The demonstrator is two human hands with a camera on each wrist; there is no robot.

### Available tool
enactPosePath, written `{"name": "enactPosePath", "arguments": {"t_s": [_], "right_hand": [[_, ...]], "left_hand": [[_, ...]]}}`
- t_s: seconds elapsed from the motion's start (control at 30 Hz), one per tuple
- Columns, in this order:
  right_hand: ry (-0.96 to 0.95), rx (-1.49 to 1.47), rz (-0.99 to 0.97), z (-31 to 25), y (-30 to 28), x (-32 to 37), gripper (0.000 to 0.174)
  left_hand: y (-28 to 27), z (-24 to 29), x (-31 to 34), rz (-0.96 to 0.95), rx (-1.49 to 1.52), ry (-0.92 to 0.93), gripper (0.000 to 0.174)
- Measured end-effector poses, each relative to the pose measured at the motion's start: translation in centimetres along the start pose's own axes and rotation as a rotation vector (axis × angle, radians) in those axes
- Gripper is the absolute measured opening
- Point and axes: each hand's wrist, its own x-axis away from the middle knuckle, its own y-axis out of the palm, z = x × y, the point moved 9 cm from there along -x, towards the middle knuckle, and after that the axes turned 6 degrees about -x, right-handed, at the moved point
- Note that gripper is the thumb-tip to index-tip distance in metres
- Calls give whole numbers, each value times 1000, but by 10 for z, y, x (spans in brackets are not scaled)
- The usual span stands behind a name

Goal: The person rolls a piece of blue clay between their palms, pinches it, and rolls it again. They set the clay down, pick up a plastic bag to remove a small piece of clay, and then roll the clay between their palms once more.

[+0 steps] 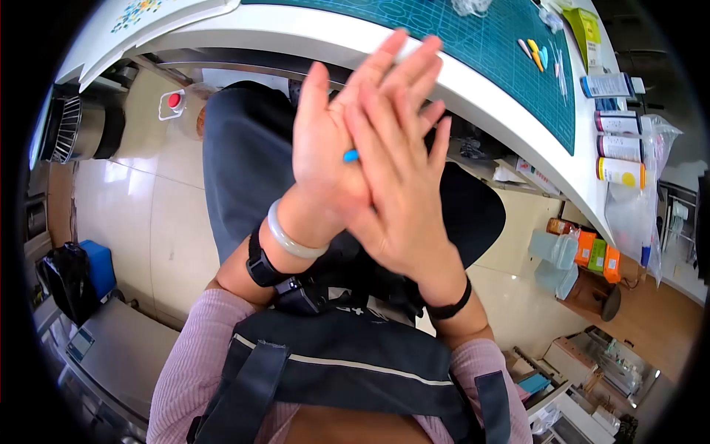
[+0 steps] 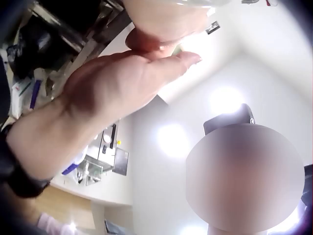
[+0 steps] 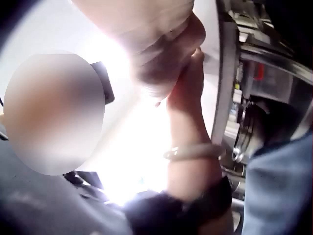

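In the head view my left hand (image 1: 319, 152) is palm up above my lap, its fingers extended. Across that palm lies my right hand (image 1: 403, 185), palm down with straight, slightly spread fingers. A small bright blue piece (image 1: 350, 156), smooth like soft clay, peeks out between the two palms beside the right index finger; the rest of it is hidden. The left wrist view has the right hand (image 2: 115, 85) against the left one (image 2: 168, 22). The right wrist view catches both hands pressed together from below.
Ahead is a white table (image 1: 296, 35) with a green cutting mat (image 1: 481, 74). Small coloured pieces (image 1: 534, 53) and thin tools (image 1: 560, 74) lie on the mat. Several paint bottles (image 1: 620, 148) line the right edge, near a plastic bag (image 1: 632, 211).
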Motion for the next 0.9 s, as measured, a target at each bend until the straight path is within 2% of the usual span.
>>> {"name": "enactPosePath", "arguments": {"t_s": [0.03, 0.1, 0.13, 0.2, 0.23, 0.3, 0.43, 0.53, 0.63, 0.7, 0.73, 0.77, 0.83, 0.9], "right_hand": [[-14, -35, 41, 1, -8, -5, 55], [-56, -78, 29, -4, -16, -8, 44], [-62, -77, 29, -3, -16, -9, 44], [-112, -110, 151, -5, -24, -6, 33], [-107, -110, 147, -3, -22, -5, 33], [-139, -110, 296, -2, -30, -3, 25], [-70, -175, 273, -6, -34, -9, 21], [-100, -159, 263, -4, -33, -6, 20], [-115, -195, 315, -4, -37, -4, 21], [-67, -78, 357, -9, -39, -7, 23], [-72, -33, 316, -13, -32, -9, 24], [-81, 33, 188, -18, -20, -11, 41], [-36, -261, 159, -15, -12, -10, 60], [-99, -130, 186, -10, -19, -9, 72]], "left_hand": [[2, -7, 1, 8, 23, -38, 68], [9, 1, 1, -38, 12, 1, 67], [10, 3, 1, -41, 10, 6, 67], [10, -2, 4, -27, 19, -31, 67], [9, -4, 5, -23, 23, -33, 67], [10, -3, 4, -15, 18, -6, 66], [10, 4, 5, -25, -17, 10, 66], [3, -1, 5, 72, 25, -42, 72], [10, 1, 3, -19, -29, -15, 65], [17, 14, 5, -85, -108, 169, 71], [22, 23, 8, 57, 549, 30, 72], [20, 29, 0, -49, 198, 146, 72], [17, 34, 0, -48, 139, 169, 70], [15, 31, 2, -36, 130, 156, 69]]}}
